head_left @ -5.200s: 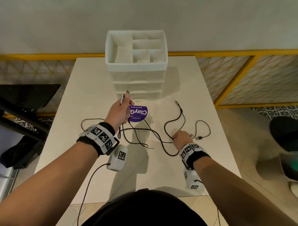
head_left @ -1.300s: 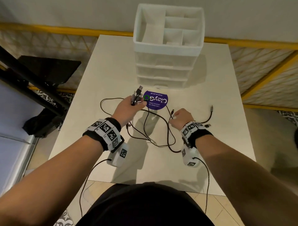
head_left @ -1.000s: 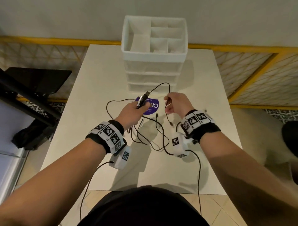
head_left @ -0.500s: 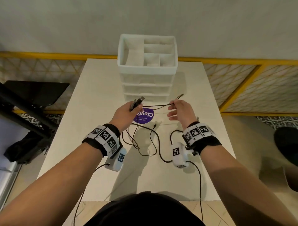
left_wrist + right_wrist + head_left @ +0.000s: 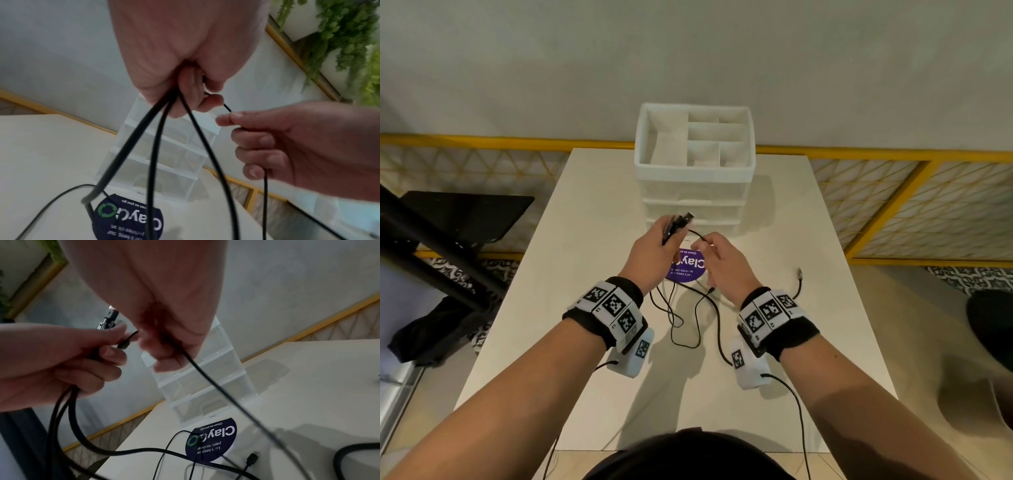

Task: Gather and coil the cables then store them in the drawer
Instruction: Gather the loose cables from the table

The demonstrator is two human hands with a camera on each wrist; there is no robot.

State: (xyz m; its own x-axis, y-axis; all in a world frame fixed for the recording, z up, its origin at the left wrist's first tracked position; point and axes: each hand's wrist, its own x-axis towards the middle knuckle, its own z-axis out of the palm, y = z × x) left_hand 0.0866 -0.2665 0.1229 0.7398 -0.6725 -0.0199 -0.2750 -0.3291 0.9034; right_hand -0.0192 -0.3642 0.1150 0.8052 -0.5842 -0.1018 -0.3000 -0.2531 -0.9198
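My left hand (image 5: 671, 234) is raised above the table and grips a bundle of black cable ends, whose plugs (image 5: 683, 219) stick out above the fist. The cables (image 5: 156, 146) hang from the left hand (image 5: 185, 100) down to the table (image 5: 599, 212). Close beside it, my right hand (image 5: 703, 244) pinches one thin black cable (image 5: 216, 386) between thumb and forefinger (image 5: 230, 121). A short loop of it arcs between the two hands. Slack cable (image 5: 688, 318) lies on the table below. The white drawer unit (image 5: 695, 192) stands behind, drawers closed.
A round purple sticker (image 5: 688, 267) lies on the table under my hands. One loose connector (image 5: 799, 274) rests on the table at the right, another small plug (image 5: 252, 457) near the sticker. Yellow railing (image 5: 893, 157) runs behind the table. A dark stand (image 5: 448, 246) is at the left.
My right hand lifted a cable from the table, pulled it taut, then moved left until it nearly meets the left hand. The left hand kept its grip on the bundle.
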